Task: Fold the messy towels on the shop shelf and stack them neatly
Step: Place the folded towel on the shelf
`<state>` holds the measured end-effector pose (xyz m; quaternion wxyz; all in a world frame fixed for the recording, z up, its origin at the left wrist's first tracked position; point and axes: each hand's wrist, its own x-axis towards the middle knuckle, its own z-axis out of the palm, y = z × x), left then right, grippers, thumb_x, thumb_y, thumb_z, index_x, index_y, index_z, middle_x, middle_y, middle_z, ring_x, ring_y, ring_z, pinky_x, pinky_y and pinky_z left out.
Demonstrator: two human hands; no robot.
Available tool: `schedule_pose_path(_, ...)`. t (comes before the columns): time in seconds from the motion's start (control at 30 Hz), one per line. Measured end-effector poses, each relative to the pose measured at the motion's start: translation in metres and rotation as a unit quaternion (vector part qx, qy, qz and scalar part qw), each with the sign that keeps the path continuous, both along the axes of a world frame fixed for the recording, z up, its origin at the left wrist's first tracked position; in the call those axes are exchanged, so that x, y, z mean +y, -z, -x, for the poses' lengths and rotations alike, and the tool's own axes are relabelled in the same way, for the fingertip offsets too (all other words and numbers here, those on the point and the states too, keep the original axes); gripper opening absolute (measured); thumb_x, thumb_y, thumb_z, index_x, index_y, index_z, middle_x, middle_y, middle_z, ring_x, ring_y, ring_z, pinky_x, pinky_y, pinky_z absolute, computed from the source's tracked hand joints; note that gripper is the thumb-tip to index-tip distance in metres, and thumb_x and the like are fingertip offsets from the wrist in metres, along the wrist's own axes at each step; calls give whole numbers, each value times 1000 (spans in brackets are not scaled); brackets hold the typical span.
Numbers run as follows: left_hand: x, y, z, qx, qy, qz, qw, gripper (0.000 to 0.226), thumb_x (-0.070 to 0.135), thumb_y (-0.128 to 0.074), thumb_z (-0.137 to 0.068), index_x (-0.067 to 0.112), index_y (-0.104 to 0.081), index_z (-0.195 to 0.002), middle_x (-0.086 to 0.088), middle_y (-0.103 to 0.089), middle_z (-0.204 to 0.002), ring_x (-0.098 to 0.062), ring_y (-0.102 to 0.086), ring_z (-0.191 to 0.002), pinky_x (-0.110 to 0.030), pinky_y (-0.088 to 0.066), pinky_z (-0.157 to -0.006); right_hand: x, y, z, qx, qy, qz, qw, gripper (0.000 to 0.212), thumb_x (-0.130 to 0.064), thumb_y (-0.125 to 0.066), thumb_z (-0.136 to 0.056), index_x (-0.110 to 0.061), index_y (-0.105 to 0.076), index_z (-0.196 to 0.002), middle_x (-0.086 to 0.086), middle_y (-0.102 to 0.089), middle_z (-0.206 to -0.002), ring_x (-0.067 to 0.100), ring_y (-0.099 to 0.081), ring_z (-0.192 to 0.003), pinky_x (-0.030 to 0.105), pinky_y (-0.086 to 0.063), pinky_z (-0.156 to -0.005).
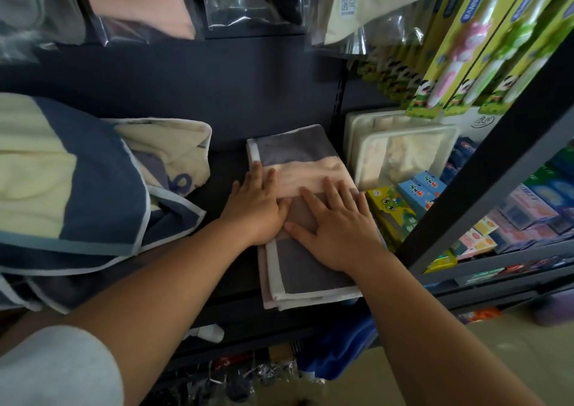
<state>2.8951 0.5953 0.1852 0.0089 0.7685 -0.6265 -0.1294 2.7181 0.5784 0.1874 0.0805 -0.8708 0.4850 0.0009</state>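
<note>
At frame centre, the left hand (254,208) and right hand (337,228) lie spread flat on the folded grey-and-pink towel (298,163), probably pressing its layers smooth, while rumpled towels (102,188) wait at left.

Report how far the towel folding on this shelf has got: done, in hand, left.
Done: one grey-and-pink towel lies folded flat on the dark shelf. In hand: the left hand and right hand press flat on it with straight fingers, apparently smoothing it. Left: the navy-and-cream towels to its left lie crumpled and unfolded, and no neat stack shows yet.
</note>
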Motion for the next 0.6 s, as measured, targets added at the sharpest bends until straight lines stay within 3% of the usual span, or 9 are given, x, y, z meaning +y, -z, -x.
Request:
schedule_pose_path(0.2,5,-6,-6,10,16,1,1000,71,54,-21,-104,21,5,-161,-11,20,-166,-28,3,-155,-46,0,-125,1,-1,0,-9,3,-3,1000,85,-85,-17,-87,-42,-3,-159,7,7,-169,28,10,-155,50,4,-125)
schedule_pose_path(0.3,31,-19,-13,-5,37,79,996,66,48,-27,-106,20,-4,-161,-8,5,-169,-25,0,-155,-45,-3,-125,0,-4,-1,-1,4,-6,1000,85,-85,-17,-86,-43,-3,-158,6,6,-169,27,9,-155,51,2,-125)
schedule_pose_path(0.4,77,-38,-31,-34,26,214,976,58,40,-41,-103,20,-30,-156,-8,-26,-163,-27,-23,-150,-46,-19,-121,0,-11,-5,11,3,-9,1000,82,-82,-23,-88,-41,-11,-158,7,0,-170,30,4,-156,54,-2,-124)
schedule_pose_path(0.47,110,-52,-55,-70,-9,291,954,50,37,-52,-97,19,-49,-143,-8,-46,-149,-30,-41,-136,-47,-35,-111,5,-21,-18,-10,-1,-3,1000,75,-75,-32,-92,-36,-21,-157,8,-7,-169,31,-1,-156,54,-6,-124)
schedule_pose_path(0.6,172,-64,-119,-151,-100,350,919,49,42,-63,-84,12,-63,-123,-13,-59,-125,-40,-54,-114,-51,-43,-97,33,-44,-70,-158,-99,4,982,63,-58,-54,-94,-28,-45,-148,7,-38,-158,27,-29,-148,42,-25,-121)
